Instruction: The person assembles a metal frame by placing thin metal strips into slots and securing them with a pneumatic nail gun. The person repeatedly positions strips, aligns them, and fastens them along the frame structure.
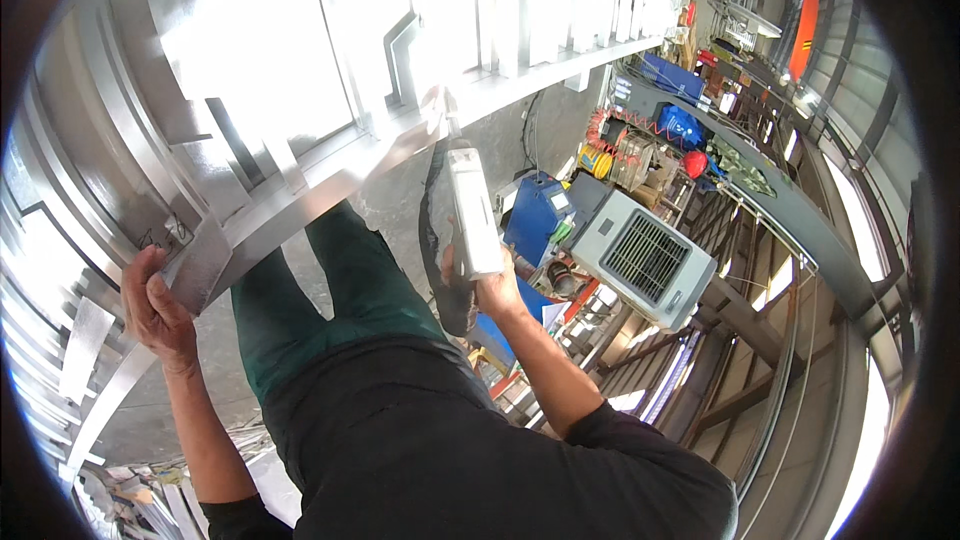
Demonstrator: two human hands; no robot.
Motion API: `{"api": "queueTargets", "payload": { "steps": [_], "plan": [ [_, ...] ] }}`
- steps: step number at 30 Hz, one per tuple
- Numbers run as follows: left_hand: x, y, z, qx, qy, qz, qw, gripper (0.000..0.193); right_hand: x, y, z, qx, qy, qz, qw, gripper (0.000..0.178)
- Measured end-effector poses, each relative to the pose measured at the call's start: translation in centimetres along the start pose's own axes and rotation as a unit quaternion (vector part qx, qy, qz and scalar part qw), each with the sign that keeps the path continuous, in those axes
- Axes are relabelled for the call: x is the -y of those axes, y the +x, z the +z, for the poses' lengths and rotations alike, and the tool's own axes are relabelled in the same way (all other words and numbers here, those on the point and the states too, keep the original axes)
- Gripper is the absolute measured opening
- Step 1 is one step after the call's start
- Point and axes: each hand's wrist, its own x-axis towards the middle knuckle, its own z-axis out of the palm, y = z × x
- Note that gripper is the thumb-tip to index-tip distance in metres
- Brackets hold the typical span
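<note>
My right hand (497,288) is wrapped round the rear of a long white-bodied hand tool (473,210) with a narrow front end. Its kind is not plain. The tool points away from me, and its front end meets the near rail (335,175) of a large metal frame, where glare hides the exact contact. On the left, my left hand (160,312) is curled at the edge of a small flat metal plate (203,262), thumb and fingers closing on it. That plate lies against the same rail, slightly slanted.
Bright slats (500,0) and bars fill the frame's far side. To the right stand a grey box with a dark grille (648,255), a blue case (537,220), a coiled red hose (625,125) and a yellow coil (595,161). Grey floor (395,195) shows below the rail.
</note>
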Motion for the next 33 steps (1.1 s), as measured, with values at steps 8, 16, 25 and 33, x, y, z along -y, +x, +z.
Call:
{"api": "queueTargets", "payload": {
  "steps": [8, 16, 25, 33],
  "plan": [
    [-0.3, 0.5, 0.4, 0.018, 0.04, 0.061, 0.997, 0.038, -0.4, 0.3, -0.3, 0.005, -0.013, -0.03, 0.999, 0.038],
    [-0.6, 0.8, 0.8, 0.009, 0.067, 0.077, 0.995, 0.042, -0.8, 0.9, -0.2, 0.016, 0.02, -0.032, 0.999, 0.033],
    [-0.9, 1.1, 0.8, 0.007, 0.096, 0.096, 0.991, 0.041, -1.2, 0.6, 0.2, -0.014, 0.041, -0.001, 0.999, 0.032],
    [-0.9, 1.0, 0.9, 0.031, 0.082, 0.099, 0.991, 0.039, -1.3, 0.2, -0.2, -0.017, 0.022, 0.042, 0.999, 0.039]
  ]
}}
